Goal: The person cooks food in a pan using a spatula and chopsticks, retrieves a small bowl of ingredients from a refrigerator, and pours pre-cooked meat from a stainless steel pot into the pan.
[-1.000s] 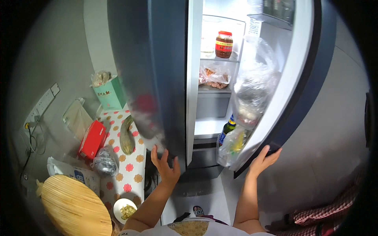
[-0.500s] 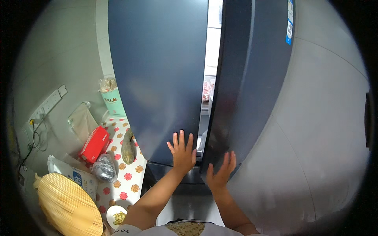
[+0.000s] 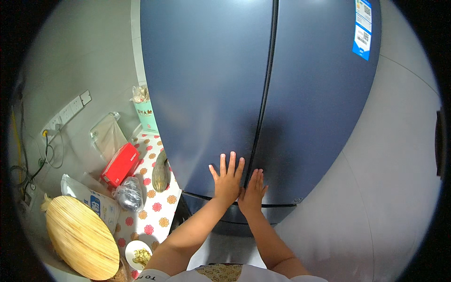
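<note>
A tall dark-blue refrigerator [image 3: 211, 94] stands in front of me with both upper doors closed against each other. My left hand [image 3: 227, 181] lies flat on the lower part of the left door, fingers spread. Just right of the seam, my right hand [image 3: 252, 192] rests flat on the lower edge of the right door [image 3: 314, 108], its fingers stretched out and close together. The two hands nearly touch at the thumbs. Neither holds anything. Below them runs the top edge of a lower drawer [image 3: 263, 215].
To the left, a flower-patterned tabletop [image 3: 157, 221] bears a green gourd [image 3: 160, 178], a red box [image 3: 120, 164], a dark plastic bag [image 3: 129, 194], a white bowl of food [image 3: 139, 255], a round woven lid [image 3: 82, 237] and a mint-green bag [image 3: 146, 115]. A power strip [image 3: 66, 113] is on the wall.
The right door has swung shut, hiding the lit interior. My right hand has moved onto its front, near the seam. My left hand stays pressed on the left door.
</note>
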